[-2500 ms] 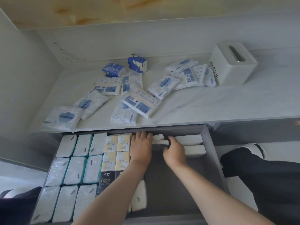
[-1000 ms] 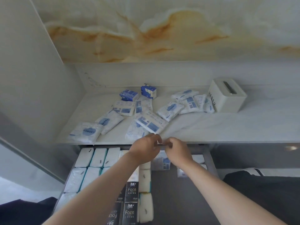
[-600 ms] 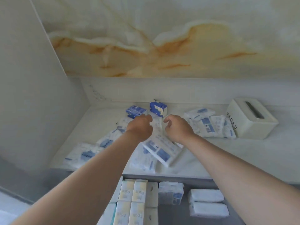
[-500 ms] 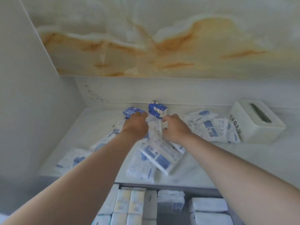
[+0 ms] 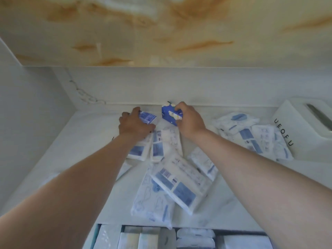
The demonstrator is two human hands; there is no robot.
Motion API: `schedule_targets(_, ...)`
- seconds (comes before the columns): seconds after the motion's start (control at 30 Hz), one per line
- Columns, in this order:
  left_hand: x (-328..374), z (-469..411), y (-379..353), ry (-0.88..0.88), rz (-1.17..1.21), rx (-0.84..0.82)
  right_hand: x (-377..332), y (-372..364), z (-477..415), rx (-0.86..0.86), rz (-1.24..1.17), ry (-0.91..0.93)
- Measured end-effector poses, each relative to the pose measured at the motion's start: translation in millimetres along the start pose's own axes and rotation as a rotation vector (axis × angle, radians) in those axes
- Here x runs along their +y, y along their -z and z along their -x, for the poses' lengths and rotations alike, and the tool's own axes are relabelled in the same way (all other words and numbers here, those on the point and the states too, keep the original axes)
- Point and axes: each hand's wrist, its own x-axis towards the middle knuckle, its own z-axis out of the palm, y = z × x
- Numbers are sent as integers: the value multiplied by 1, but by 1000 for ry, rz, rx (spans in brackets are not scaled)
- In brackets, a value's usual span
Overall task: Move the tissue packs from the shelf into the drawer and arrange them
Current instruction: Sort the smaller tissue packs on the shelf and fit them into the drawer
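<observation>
- The left hand (image 5: 134,123) reaches to the back of the shelf (image 5: 86,141). Its fingers and thumb are curled round a flat blue pack (image 5: 147,118). The hand hides most of the pack, and its white print is too blurred to read.
- The left forearm hides part of the shelf's left half.
- The right hand (image 5: 190,121) pinches a small dark-blue pack (image 5: 168,115) between thumb and fingers, near the back wall. White shapes show on it, but no words can be made out.
- Below both hands, loose white tissue packs (image 5: 172,182) overlap on the shelf. The top one shows a barcode and blue panels, with text too small to read.
- At the bottom edge, the drawer (image 5: 218,238) holds rows of packs, cut off by the frame.
- Further right, a second heap of white packs (image 5: 251,137) lies just beside a white tissue box (image 5: 305,130). The box is lettered "UEOFU" and cut by the right edge.
</observation>
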Motion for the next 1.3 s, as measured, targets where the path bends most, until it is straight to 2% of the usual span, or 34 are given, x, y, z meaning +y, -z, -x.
schedule_targets(0.2, 3, 35, 23, -255, 253, 229, -5, 15, 27, 90, -39, 107)
schedule_targets(0.47, 3, 143, 58, -392, 410, 264, -39, 65, 121, 245, -30, 220)
schedule_targets(0.57, -1, 199, 67, -396, 476, 213, -56, 84, 174, 203, -23, 169)
schedule_targets(0.67, -12, 250, 77, -437, 423, 177, -67, 101, 226, 104, 18, 153)
schedule_targets(0.77, -27, 300, 83, -428, 421, 90, -73, 116, 271, -123, -17, 85)
schedule_targets(0.87, -44, 342, 76, -406, 465, -71, -73, 119, 312, -309, -1, 35)
schedule_targets(1.0, -46, 372, 57, -460, 344, -155, -54, 113, 356, -502, 110, -89)
schedule_targets(1.1, -39, 387, 46, -531, 245, -270, -40, 106, 377, -562, 209, -138)
schedule_targets(1.2, -38, 400, 32, -519, 124, -442, -27, 101, 384, -555, 299, -212)
schedule_targets(1.3, -26, 413, 18, -506, 12, -529, -13, 93, 386, -544, 315, -271)
